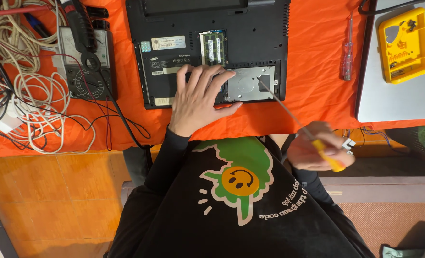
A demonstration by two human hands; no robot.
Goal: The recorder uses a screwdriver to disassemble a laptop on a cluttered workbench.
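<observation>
A black laptop (174,28) lies upside down on an orange cloth (313,48), its bottom cover off. Memory sticks (213,48) and a silver hard drive (248,84) show in the open bay. My left hand (199,98) rests flat on the laptop's near edge, fingers spread beside the hard drive. My right hand (317,149) grips the yellow handle of a long screwdriver (289,112), whose tip touches the hard drive's upper right area.
A multimeter (85,62) with leads and tangled white cables (35,100) lie at the left. A small tester screwdriver (348,50) lies right of the laptop. A yellow parts tray (403,45) sits on a closed silver laptop (399,102). Orange floor tiles lie below.
</observation>
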